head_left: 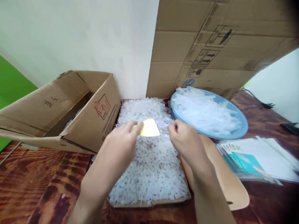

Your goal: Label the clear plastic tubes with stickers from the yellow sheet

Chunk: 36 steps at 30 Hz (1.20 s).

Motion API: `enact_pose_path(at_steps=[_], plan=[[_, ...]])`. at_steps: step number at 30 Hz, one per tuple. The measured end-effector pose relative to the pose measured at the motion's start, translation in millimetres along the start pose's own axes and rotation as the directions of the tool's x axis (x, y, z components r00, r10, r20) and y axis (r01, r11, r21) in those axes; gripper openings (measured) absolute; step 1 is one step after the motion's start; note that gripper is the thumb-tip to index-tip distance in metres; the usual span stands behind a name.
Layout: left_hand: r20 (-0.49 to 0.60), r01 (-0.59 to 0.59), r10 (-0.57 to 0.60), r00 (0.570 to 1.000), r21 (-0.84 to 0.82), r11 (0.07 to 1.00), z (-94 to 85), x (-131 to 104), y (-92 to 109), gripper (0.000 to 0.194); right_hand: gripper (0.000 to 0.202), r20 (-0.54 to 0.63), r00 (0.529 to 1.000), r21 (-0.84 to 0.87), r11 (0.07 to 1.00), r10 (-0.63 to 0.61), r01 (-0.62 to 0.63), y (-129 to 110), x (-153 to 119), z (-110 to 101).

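My left hand (123,137) is closed on a pale yellow flat piece (149,128), thin and wider at its free end; whether it is a card or a scraper I cannot tell. Below both hands lies a shallow cardboard tray (168,201) packed with small clear plastic tubes (149,174), most of them standing on end. At the back of the tray, longer clear tubes lie loosely across the others. My right hand (185,137) is curled into a fist above the tray's right side, near a blue basin (244,127). What that fist holds, if anything, is hidden.
An open cardboard box (107,112) stands at left. Clear plastic tubes (205,112) fill the basin, in front of a large carton (177,49). Plastic bags (268,160) and a tan rounded board (224,177) lie right on the wooden table (39,183). A black cable (259,101) trails behind.
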State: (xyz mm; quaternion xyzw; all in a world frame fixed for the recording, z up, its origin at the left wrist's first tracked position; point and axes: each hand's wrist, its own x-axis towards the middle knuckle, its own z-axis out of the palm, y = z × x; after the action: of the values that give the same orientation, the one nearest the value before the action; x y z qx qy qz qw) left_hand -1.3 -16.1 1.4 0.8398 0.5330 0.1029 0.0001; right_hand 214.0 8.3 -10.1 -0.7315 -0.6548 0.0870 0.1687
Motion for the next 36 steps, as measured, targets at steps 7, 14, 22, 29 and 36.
enact_pose_path(at_steps=[7, 14, 22, 29, 36], plan=[[0.539, -0.009, 0.145, 0.830, -0.248, 0.969, 15.8, -12.8, 45.3, 0.035, 0.044, -0.185, 0.983, 0.183, 0.982, -0.002, 0.037, 31.7, 6.0, -12.8], [0.449, 0.118, -0.039, 0.893, -0.149, 0.982, 21.8, -0.3, 12.1, 0.018, 0.026, -0.222, 0.975, 0.259, 0.964, 0.003, 0.056, 34.2, 2.9, -22.9], [0.282, 0.296, -0.292, 0.914, 0.031, 0.955, 54.4, 11.2, -36.1, 0.009, 0.015, -0.214, 0.976, 0.318, 0.942, -0.041, 0.109, 28.2, 0.8, -20.0], [0.090, 0.211, -0.192, 0.977, -0.328, 0.921, 40.3, 19.8, -25.5, 0.024, 0.017, -0.129, 0.939, 0.412, 0.844, -0.318, 0.342, 2.3, -12.3, -14.3], [-0.323, -0.171, -0.320, 0.891, -0.891, 0.421, 9.9, 19.2, -4.4, 0.024, 0.033, -0.168, 0.875, 0.532, 0.705, -0.455, 0.469, -13.9, -22.0, -10.0]])
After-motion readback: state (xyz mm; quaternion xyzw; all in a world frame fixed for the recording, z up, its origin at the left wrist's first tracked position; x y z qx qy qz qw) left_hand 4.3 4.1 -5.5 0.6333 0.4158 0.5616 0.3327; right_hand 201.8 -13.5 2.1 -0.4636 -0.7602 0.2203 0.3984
